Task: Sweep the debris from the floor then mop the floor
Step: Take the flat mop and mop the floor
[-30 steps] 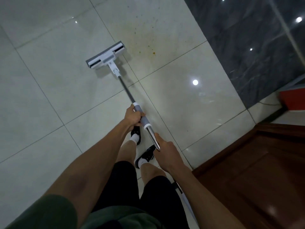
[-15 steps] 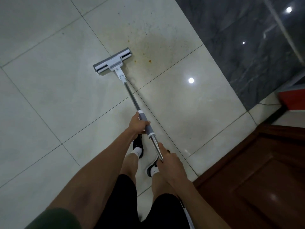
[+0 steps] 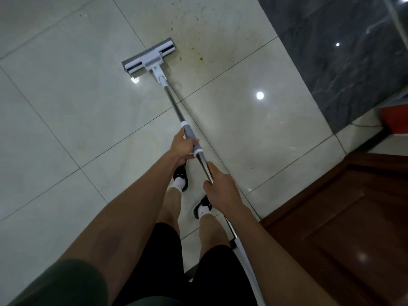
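1. Left hand point(image 3: 182, 146): fingers curled tight round the grey grip of the mop point(image 3: 174, 102), thumb lying along the grip.
2. Right hand point(image 3: 221, 191): fingers wrapped closed round the bare metal pole, just below the grey grip.
3. Mop head point(image 3: 150, 57) flat on the pale tiled floor point(image 3: 66, 107), far end of the pole from both hands.
4. Brownish stain point(image 3: 198, 56) with scattered specks just beside the mop head's right end.
5. Feet in dark shoes near the pole, under the hands.

Home interior: glossy pale floor tiles point(image 3: 88, 120), dark marble wall point(image 3: 344, 62), wooden door point(image 3: 344, 228).
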Demonstrator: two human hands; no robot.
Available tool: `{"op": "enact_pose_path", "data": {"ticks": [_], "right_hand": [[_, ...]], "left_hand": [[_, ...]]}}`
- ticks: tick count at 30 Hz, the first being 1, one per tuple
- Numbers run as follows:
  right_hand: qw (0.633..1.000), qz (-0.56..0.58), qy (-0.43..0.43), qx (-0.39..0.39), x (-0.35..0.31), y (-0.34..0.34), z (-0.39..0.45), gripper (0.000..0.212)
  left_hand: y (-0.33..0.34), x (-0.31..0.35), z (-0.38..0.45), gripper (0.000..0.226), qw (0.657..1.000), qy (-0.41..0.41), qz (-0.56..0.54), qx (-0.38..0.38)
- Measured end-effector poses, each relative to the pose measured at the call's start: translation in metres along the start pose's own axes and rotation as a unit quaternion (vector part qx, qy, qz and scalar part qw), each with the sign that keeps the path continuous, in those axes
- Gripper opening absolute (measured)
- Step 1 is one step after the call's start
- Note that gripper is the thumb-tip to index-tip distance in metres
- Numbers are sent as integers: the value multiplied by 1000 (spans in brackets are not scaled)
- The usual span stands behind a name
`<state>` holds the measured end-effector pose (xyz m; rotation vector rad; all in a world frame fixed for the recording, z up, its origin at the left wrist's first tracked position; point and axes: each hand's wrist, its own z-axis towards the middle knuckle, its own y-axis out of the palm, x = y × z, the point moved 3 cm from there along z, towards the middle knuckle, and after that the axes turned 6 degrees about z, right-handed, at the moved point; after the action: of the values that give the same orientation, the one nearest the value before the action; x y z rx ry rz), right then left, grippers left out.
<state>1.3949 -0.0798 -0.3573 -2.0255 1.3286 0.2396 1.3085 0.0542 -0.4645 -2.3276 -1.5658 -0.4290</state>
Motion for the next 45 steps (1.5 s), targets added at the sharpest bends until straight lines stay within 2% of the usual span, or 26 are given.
{"op": "enact_pose_path", "data": {"ticks": [4,9,13,16,21,27,31,35,39,41,43,45], "right_hand": [[1000,20,-7,-9,11,3,-3,45],[994,99,5,-54,40,3,-17,26],[983,129,73,-110,72,11,-41,52],[988,120,72,-69,93,10,-53,56],[996,83,-5,-12,104,5,-53,53],[998,57,-1,-19,113,6,-40,54],[998,40,27,-31,118,1,-26,57],[998,52,29,-30,99,2,-11,58],[998,63,18,1,54,1,29,56],[997,79,7,7,24,0,53,55],[997,79,4,5,-6,1,74,55],[997,81,6,8,-35,3,94,54]], "left_hand": [[5,-12,1,82,1000,8,9,20],[17,-31,-3,79,1000,1,-9,25],[29,-46,-6,76,999,-5,-10,33],[40,-56,-8,75,1000,-10,-13,26],[48,-56,-3,71,999,-3,-13,31],[55,-59,13,61,999,7,-12,37],[62,-57,28,63,999,24,-8,39],[50,-42,42,64,998,26,-7,49],[21,8,65,62,998,32,-5,50],[2,39,79,54,998,36,1,46],[-19,69,94,35,998,42,17,48],[-40,96,109,39,997,46,34,48]]}}
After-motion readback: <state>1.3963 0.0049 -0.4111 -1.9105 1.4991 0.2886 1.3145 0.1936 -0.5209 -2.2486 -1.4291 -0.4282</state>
